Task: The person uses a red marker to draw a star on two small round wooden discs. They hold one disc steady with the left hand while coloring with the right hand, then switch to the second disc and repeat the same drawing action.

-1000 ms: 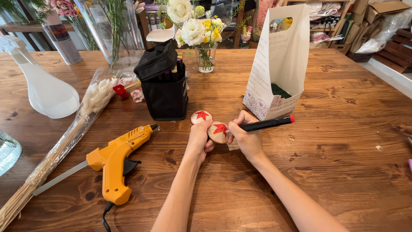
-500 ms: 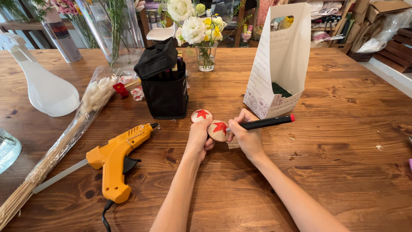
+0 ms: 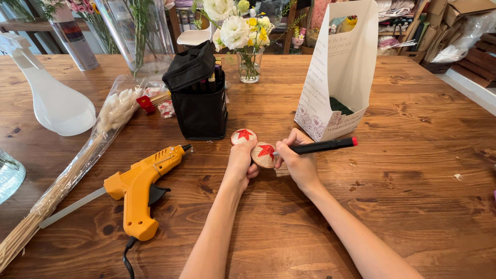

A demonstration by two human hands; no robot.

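My left hand [image 3: 241, 164] holds two small round woven discs [image 3: 255, 146] near the middle of the wooden table [image 3: 413, 170]; each disc bears a red star. My right hand [image 3: 297, 160] grips a black marker with a red end cap [image 3: 323, 146]. The marker's tip rests on the star of the nearer disc [image 3: 264, 155]. Both hands sit close together, just in front of a black marker case [image 3: 199, 98] and a white paper carrier box [image 3: 338, 77].
An orange glue gun [image 3: 138, 191] lies to the left, its cord running off the near edge. A cellophane-wrapped bundle of dried stems [image 3: 77, 165], a white vase [image 3: 51, 98], a glass vase with flowers [image 3: 248, 46] and a tall clear vase [image 3: 137, 36] stand behind.
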